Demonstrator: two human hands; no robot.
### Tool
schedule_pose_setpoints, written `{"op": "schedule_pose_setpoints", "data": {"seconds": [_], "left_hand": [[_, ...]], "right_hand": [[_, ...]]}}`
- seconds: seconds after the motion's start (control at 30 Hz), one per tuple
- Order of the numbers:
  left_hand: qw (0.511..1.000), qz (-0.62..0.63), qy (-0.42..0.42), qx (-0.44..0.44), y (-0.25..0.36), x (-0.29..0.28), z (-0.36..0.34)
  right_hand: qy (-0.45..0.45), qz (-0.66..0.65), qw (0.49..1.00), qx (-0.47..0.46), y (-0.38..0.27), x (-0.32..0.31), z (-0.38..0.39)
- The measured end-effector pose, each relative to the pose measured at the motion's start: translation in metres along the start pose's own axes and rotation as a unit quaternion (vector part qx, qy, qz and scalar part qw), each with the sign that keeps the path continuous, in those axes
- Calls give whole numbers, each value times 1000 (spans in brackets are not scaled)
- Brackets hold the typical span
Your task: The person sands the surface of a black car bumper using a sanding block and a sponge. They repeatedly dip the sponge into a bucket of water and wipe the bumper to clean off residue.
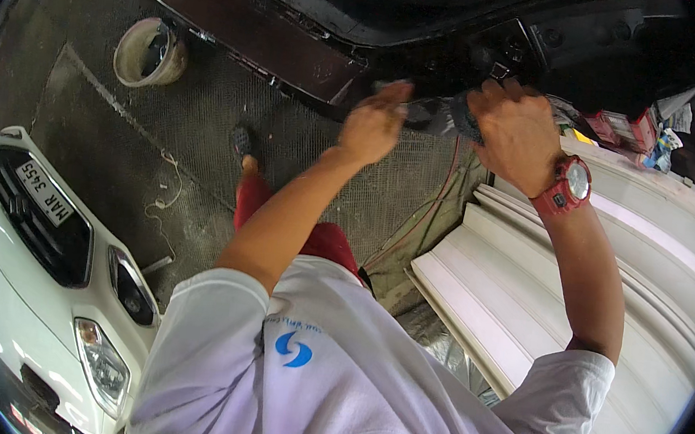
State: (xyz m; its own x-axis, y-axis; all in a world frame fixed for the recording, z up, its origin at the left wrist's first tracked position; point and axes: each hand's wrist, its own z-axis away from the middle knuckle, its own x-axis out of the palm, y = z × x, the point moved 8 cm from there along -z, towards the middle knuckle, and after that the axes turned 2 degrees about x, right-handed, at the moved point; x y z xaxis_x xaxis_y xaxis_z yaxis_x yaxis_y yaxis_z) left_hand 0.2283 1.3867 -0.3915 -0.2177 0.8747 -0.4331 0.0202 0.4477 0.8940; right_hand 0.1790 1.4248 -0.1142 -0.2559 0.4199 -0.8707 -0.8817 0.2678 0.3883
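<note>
One long dark panel (257,31) lies ahead and leftward, its long axis slanting down rightward toward the nearer left hand (374,124), grip too blurred to tell; right hand (516,131), apart, clasps dark pad (465,117).

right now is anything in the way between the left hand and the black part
Nothing visible stands between the left hand and the black part; blur leaves it unclear whether they touch. The right hand is off to the right.
</note>
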Motion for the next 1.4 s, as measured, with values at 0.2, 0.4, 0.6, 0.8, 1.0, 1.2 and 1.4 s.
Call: {"op": "schedule_pose_setpoints", "data": {"seconds": [0.2, 0.4, 0.6, 0.8, 1.0, 1.2, 1.4], "left_hand": [[995, 15, -28, -97, 12, 3, -4], [996, 80, 17, 29, 62, -9, -14], [999, -35, -15, -25, 18, -12, 10], [999, 2, 35, 41, 16, -3, 25], [987, -92, 72, -110, -46, -19, 40], [993, -110, 36, -21, -40, -8, 49], [899, -430, -49, 64, -192, -67, 59]], "right_hand": [[89, -10, 996, 21, 18, -77, 43], [176, 149, 973, 23, 86, -126, 62], [254, -80, 963, -42, 143, -116, 50], [275, -86, 957, -24, 153, -111, 53], [246, -136, 958, 53, 164, -98, 45], [221, -48, 958, 178, 185, -80, 36], [233, -11, 953, 192, 190, -78, 35]]}}
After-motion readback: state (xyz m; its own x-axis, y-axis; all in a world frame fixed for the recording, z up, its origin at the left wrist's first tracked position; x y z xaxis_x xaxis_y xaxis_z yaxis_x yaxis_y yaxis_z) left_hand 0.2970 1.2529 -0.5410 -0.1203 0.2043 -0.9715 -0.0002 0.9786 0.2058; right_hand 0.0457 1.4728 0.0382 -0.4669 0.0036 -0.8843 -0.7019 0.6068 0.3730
